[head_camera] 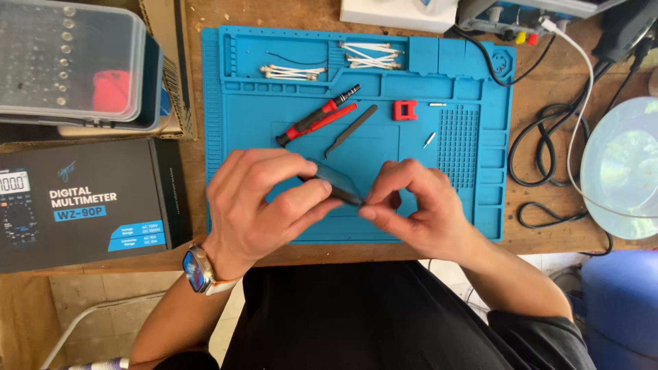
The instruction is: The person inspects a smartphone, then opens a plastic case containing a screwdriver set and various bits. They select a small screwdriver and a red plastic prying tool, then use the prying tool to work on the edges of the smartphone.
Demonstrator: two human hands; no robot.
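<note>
Two hands, left (pixel 264 205) and right (pixel 411 205), pinching a small, dark, glossy, flat device (pixel 336 183).

Blue mat (pixel 480 205), red-and-black screwdriver (pixel 317 116), red block (pixel 405 109), white swabs (pixel 291 71), seemingly dark grey piece (pixel 337 183).

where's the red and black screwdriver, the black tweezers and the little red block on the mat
red and black screwdriver (pixel 317 116), head view, on its red grip
black tweezers (pixel 351 129), head view, mid-length of the arms
small red block (pixel 405 109), head view, on its body
</note>
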